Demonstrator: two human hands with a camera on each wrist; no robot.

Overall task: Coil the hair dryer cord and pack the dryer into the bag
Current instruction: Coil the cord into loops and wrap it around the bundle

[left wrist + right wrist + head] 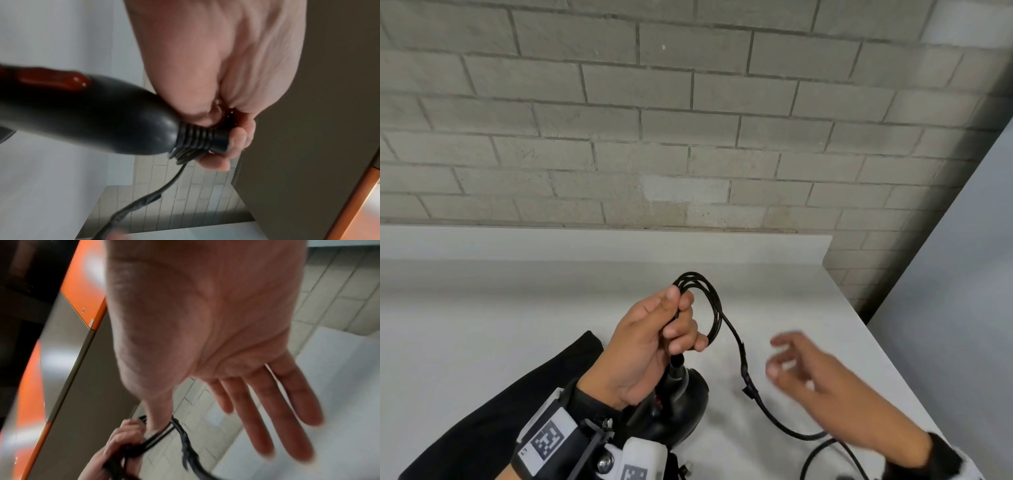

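Note:
My left hand (654,337) grips several black loops of the dryer's cord (714,308) together with the ribbed cord end of the black hair dryer (678,407), which hangs below the hand above the white table (482,325). In the left wrist view the dryer's handle (102,116) shows a red switch, and my fingers (238,136) curl round the cord at its strain relief. The loose cord (763,407) trails right and down under my right hand (808,370), which is open with spread, blurred fingers (267,410) and holds nothing. A black bag (493,404) lies flat under my left forearm.
A grey brick wall (688,120) rises behind the table. The table's right edge (887,349) drops off beside a grey panel. An orange-edged cabinet (82,288) shows in the right wrist view.

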